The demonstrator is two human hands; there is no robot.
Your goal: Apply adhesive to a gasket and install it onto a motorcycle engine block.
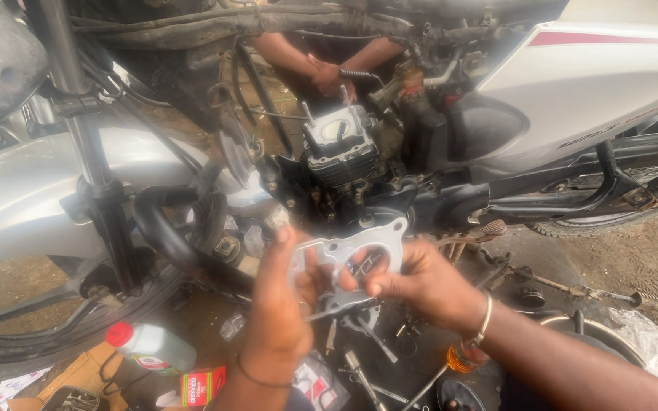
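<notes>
Both hands, left (279, 304) and right (420, 280), are pinching gasket (352, 255) edges; we're keeping it flat, unbent, facing engine (340, 148).

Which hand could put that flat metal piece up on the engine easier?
Probably the right hand: it grips the gasket on the side nearer the open engine cylinder. The left hand holds its other edge, lower down.

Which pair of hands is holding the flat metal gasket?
The near pair: left hand and right hand grip the gasket between them. The other person's hands are behind the engine.
</notes>
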